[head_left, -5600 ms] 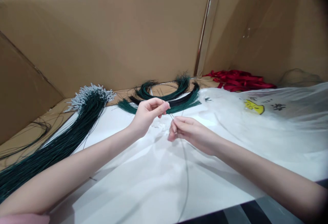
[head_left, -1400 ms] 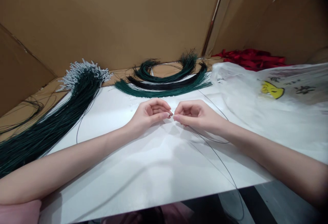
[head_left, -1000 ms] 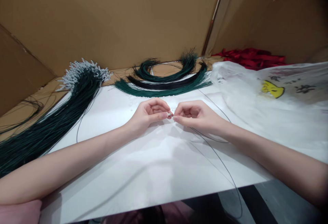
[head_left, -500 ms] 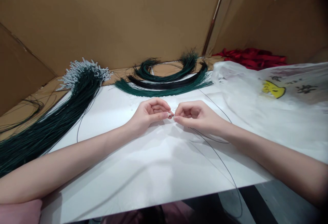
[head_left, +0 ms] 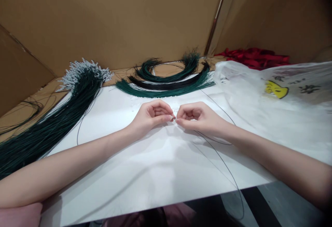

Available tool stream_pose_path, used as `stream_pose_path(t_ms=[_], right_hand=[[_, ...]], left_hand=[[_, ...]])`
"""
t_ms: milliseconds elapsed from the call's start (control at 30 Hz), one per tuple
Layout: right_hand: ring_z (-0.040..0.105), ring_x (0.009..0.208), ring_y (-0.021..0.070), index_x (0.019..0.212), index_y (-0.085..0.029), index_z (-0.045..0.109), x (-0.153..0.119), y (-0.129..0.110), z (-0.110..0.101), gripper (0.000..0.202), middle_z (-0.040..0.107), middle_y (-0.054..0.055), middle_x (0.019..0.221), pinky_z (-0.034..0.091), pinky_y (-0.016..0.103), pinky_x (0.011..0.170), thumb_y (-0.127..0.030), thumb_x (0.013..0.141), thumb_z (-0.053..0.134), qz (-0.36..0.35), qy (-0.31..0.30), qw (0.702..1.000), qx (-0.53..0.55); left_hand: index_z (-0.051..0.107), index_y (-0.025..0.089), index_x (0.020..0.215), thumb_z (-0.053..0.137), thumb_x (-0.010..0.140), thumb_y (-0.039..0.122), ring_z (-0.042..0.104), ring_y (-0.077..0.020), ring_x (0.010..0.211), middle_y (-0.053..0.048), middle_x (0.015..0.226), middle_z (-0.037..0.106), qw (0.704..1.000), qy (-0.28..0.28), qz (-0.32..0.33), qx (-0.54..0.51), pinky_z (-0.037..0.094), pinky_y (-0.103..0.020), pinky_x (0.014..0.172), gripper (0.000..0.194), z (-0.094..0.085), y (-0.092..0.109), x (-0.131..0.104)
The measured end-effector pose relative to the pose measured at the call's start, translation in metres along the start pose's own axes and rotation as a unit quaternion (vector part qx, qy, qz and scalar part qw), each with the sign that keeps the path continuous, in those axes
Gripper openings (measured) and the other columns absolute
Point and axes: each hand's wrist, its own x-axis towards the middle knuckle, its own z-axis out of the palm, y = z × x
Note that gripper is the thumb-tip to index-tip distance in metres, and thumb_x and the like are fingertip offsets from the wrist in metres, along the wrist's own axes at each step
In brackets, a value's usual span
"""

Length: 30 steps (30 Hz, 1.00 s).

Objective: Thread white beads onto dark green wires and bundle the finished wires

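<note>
In front of me, my left hand [head_left: 154, 117] and my right hand [head_left: 195, 116] meet fingertip to fingertip, low over the white tabletop [head_left: 150, 171]. Thumb and forefinger of the left pinch a tiny pale piece, seemingly a white bead, mostly covered by the fingertips. My right hand pinches the end of a thin dark wire [head_left: 220, 157]. From beneath that hand the wire loops down over the table's front edge. A few small white beads [head_left: 133, 110] lie behind my hands.
At the left lies a thick bundle of dark green wires [head_left: 62, 116] with white beaded ends [head_left: 83, 73]. Curved bundles of green and black wire [head_left: 166, 88] rest at the back. A translucent plastic bag [head_left: 249, 88] and red ribbons [head_left: 256, 58] lie right. Cardboard walls [head_left: 116, 19] surround the table.
Both hands stay nearly in place. The fingertips have shifted slightly around the small piece between them, and the wire loop hangs almost as before.
</note>
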Motion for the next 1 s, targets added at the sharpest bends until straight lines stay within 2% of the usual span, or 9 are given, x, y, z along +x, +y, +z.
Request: stream_pose_path(t_ms=[1000], right_hand=[[0.044,0.057,0.0091,0.07,-0.015,0.062,-0.0013,-0.0025,0.0008,0.01,0.05,-0.003,0.06,0.033,0.023,0.053,-0.018,0.08,0.063,0.004,-0.005,1.0,-0.016]], left_hand=[[0.068,0.015,0.082,0.084,0.069,0.018,0.069,-0.0128,0.075,-0.003,0.079,0.072,0.999,0.006,0.02,0.039,0.056,-0.023,0.072,0.021,0.0008,-0.0001,0.0005]])
